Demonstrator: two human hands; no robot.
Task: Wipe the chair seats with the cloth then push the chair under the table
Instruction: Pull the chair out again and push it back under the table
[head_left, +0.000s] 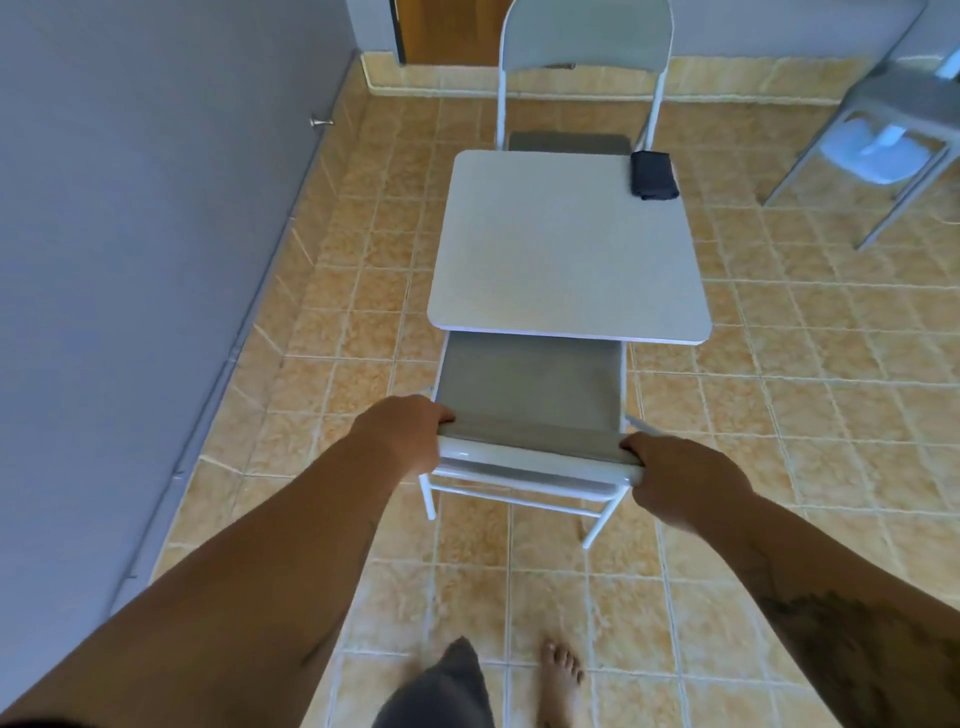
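A white metal chair with a grey seat (530, 387) stands at the near side of a small white square table (561, 249), the front of its seat under the table's edge. My left hand (400, 431) grips the left end of the chair's backrest top (535, 452). My right hand (680, 473) grips its right end. A folded dark cloth (653, 174) lies on the table's far right corner. A second white chair (582, 52) stands at the table's far side, its grey seat mostly hidden under the tabletop.
A grey wall (130, 234) with a door stop (321, 122) runs along the left. A grey stool-like chair (883, 130) stands at the back right. A wooden door (452, 31) is at the back. My bare foot (561, 670) stands on the tan tiled floor.
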